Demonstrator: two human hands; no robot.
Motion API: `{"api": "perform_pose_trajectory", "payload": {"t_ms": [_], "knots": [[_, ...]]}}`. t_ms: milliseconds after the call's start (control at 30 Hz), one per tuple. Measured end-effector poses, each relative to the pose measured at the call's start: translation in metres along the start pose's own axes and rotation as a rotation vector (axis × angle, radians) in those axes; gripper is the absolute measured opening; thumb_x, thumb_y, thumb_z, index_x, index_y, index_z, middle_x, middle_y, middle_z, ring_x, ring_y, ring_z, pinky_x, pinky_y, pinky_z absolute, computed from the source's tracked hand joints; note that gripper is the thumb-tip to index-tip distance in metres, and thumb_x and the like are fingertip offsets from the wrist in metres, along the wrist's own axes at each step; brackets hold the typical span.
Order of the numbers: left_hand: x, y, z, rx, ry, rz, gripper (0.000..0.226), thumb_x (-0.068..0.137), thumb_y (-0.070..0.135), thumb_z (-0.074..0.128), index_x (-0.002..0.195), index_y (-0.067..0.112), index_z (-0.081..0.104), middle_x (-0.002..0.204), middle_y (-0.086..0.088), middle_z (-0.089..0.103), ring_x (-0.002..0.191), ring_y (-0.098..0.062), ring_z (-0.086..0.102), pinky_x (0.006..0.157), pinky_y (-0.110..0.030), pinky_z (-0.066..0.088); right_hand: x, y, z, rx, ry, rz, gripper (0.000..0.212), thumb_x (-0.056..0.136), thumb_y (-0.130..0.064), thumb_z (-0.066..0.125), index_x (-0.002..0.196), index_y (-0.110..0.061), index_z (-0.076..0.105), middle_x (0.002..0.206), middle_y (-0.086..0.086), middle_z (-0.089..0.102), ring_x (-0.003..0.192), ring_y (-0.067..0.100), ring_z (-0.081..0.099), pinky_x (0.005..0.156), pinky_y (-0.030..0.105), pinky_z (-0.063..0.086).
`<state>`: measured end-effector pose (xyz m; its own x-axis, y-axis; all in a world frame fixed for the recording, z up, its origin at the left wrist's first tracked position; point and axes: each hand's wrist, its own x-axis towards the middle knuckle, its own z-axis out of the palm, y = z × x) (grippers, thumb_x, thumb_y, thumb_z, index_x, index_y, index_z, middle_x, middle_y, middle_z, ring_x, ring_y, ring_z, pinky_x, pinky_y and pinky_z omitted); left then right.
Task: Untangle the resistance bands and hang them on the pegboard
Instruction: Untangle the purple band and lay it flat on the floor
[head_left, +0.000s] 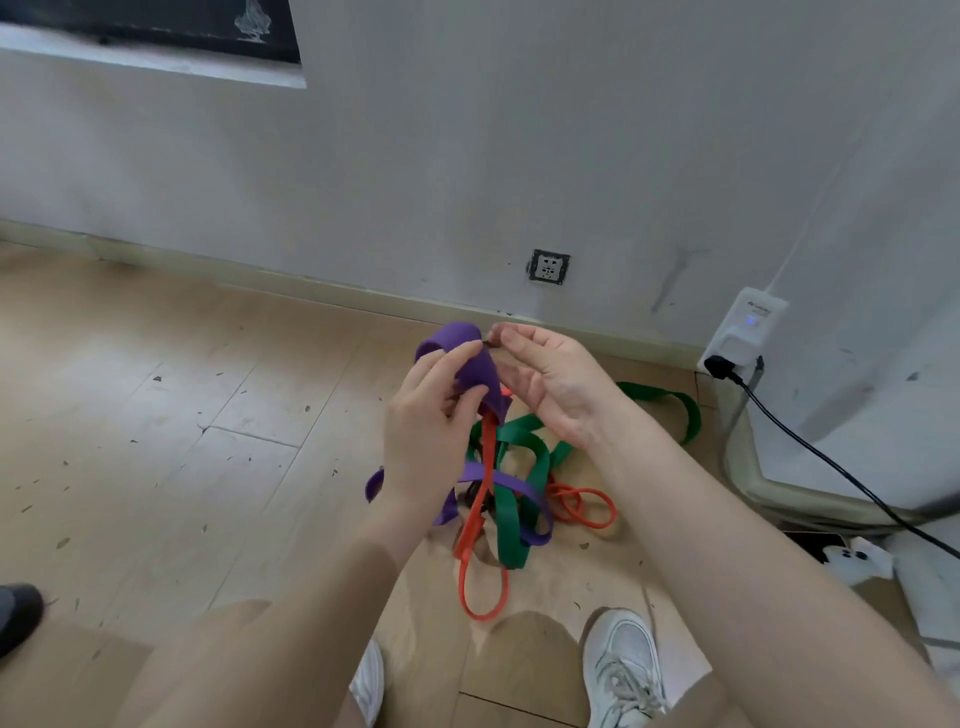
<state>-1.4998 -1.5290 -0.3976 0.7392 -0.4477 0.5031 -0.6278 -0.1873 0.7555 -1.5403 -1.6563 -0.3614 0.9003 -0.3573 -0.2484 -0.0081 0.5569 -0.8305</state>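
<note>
A tangle of resistance bands hangs from my hands down to the wooden floor. My left hand (431, 415) grips a bunched fold of the purple band (470, 364) between thumb and fingers. My right hand (545, 379) is just right of that fold, fingers curled, its fingertips pinching something small and dark at the band's top edge. A red band (480, 499) runs down from the purple fold and loops on the floor. A green band (511, 499) weaves through the tangle and trails off to the right. No pegboard is in view.
A grey wall with a socket (549, 266) stands close behind. A white plug adapter (743, 332) with a black cable (831, 457) is at the right. My white shoes (621, 670) stand near the bottom. A dark shoe (18, 613) shows at the left edge.
</note>
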Motion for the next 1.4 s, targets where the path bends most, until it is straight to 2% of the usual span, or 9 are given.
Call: {"api": "perform_pose_trajectory", "payload": {"t_ms": [100,167,267,400,633,833,1167,1300,1400], "knots": [[0.004,0.003,0.002,-0.096,0.051,-0.164,0.043,0.084,0.005,0.064,0.126,0.015,0.057,0.108,0.005,0.06,0.092,-0.01,0.06,0.079,-0.007,0.048,-0.008,0.002,-0.002,-0.214,-0.024,-0.158,0.018,0.094,-0.005,0.048,0.105,-0.014,0.06,0.105,0.002,0.066,0.097,0.011,0.066,0.086,0.024,0.054],[0.005,0.005,0.004,-0.157,0.06,-0.242,0.045,0.086,0.005,0.062,0.128,0.018,0.054,0.112,0.004,0.059,0.099,-0.008,0.058,0.08,-0.005,0.045,-0.013,0.012,-0.004,-0.601,0.215,-0.372,0.021,0.094,-0.01,0.049,0.103,-0.027,0.058,0.11,-0.009,0.061,0.106,0.006,0.057,0.091,0.023,0.048],[0.008,0.008,0.006,-0.348,0.061,-0.331,0.047,0.087,0.002,0.059,0.128,0.025,0.05,0.121,-0.002,0.056,0.105,-0.012,0.061,0.083,-0.013,0.049,-0.021,0.054,-0.014,-0.638,0.65,-0.35,0.016,0.095,-0.015,0.047,0.106,-0.023,0.055,0.099,-0.01,0.058,0.089,0.003,0.054,0.084,0.026,0.045],[0.009,0.011,0.01,-0.329,0.072,-0.292,0.048,0.086,0.0,0.059,0.128,0.023,0.049,0.123,-0.005,0.054,0.105,-0.017,0.062,0.086,-0.026,0.053,-0.017,0.102,-0.012,-0.443,0.426,-0.016,0.028,0.096,-0.019,0.048,0.123,-0.015,0.055,0.115,-0.004,0.061,0.108,0.011,0.056,0.094,0.028,0.045],[0.022,-0.004,0.012,-0.348,0.319,-0.659,0.042,0.082,0.012,0.068,0.121,0.021,0.056,0.095,0.007,0.061,0.078,-0.005,0.06,0.064,-0.01,0.051,-0.014,0.101,-0.006,-0.672,0.509,-0.123,0.016,0.092,-0.023,0.055,0.086,-0.011,0.063,0.072,-0.003,0.061,0.066,0.009,0.055,0.06,0.019,0.041],[0.034,-0.03,0.019,-0.464,0.553,-0.948,0.044,0.081,-0.006,0.052,0.12,0.015,0.056,0.115,-0.001,0.056,0.084,-0.012,0.056,0.042,-0.003,0.039,-0.028,0.089,-0.013,-1.218,0.182,-0.472,0.018,0.094,-0.023,0.051,0.083,-0.017,0.063,0.07,-0.015,0.053,0.068,0.008,0.05,0.074,0.027,0.041],[0.049,-0.066,-0.013,-0.662,0.57,-1.093,0.041,0.079,-0.008,0.062,0.116,0.009,0.059,0.114,-0.011,0.063,0.089,-0.022,0.061,0.085,-0.032,0.053,-0.046,0.01,-0.052,-1.048,0.031,-0.288,0.024,0.093,-0.016,0.053,0.072,-0.022,0.062,0.071,-0.005,0.059,0.067,0.002,0.055,0.068,0.021,0.042],[0.047,-0.071,-0.048,-0.491,0.513,-0.958,0.042,0.08,-0.006,0.063,0.118,0.011,0.059,0.112,-0.006,0.061,0.093,-0.018,0.057,0.085,-0.027,0.048,-0.048,-0.015,-0.097,-0.655,0.231,-0.252,0.032,0.067,-0.054,0.069,0.068,-0.022,0.07,0.076,0.009,0.064,0.077,0.016,0.056,0.074,0.029,0.043],[0.041,-0.049,-0.038,-0.535,0.315,-0.837,0.037,0.08,-0.007,0.063,0.111,0.014,0.06,0.109,-0.009,0.063,0.093,-0.019,0.06,0.077,-0.025,0.053,-0.036,-0.001,-0.084,-0.913,0.152,-0.132,0.022,0.087,-0.028,0.061,0.069,-0.018,0.068,0.071,0.001,0.065,0.068,0.009,0.057,0.07,0.02,0.043]]}}
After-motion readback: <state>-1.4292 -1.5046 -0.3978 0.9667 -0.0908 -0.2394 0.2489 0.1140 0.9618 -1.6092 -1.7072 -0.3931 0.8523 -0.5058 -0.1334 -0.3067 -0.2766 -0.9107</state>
